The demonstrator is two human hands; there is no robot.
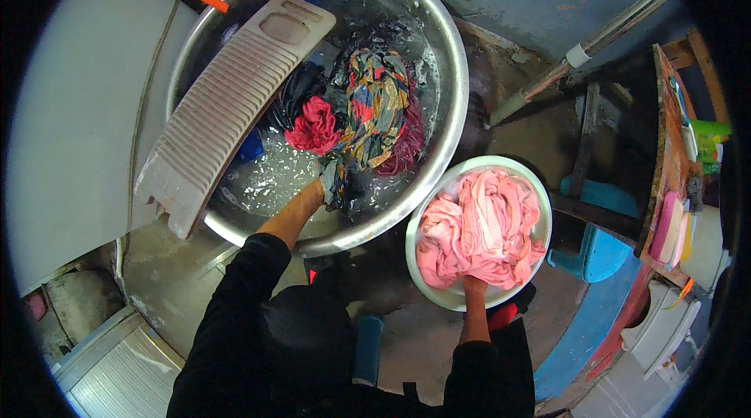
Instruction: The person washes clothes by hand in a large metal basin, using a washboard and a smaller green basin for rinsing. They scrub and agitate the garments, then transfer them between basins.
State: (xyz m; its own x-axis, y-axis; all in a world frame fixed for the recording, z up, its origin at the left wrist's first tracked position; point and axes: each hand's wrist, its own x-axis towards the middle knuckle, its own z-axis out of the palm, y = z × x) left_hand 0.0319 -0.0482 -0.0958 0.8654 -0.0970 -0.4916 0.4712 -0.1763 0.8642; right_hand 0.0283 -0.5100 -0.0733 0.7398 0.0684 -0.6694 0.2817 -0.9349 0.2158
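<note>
My left hand [314, 192] reaches over the near rim of a large metal basin [457, 97] of water and grips the near end of a multicoloured patterned cloth [377, 101]; a fold of it hides most of the fingers. Beside that cloth, a crumpled red cloth [314, 127] and dark cloth lie in the wet. My right hand [474, 290] is pushed into the near side of a heap of pink cloth [489, 218] in a smaller pale basin [547, 224]. Its fingers are hidden beneath the folds.
A ribbed washboard [227, 117] slants across the big basin's left side. A metal pole [583, 54] stands at the back right. Further right are a blue plastic container [598, 254] and a wooden shelf [661, 160] holding a pink block-shaped item [667, 224]. A white panel [86, 113] borders the left.
</note>
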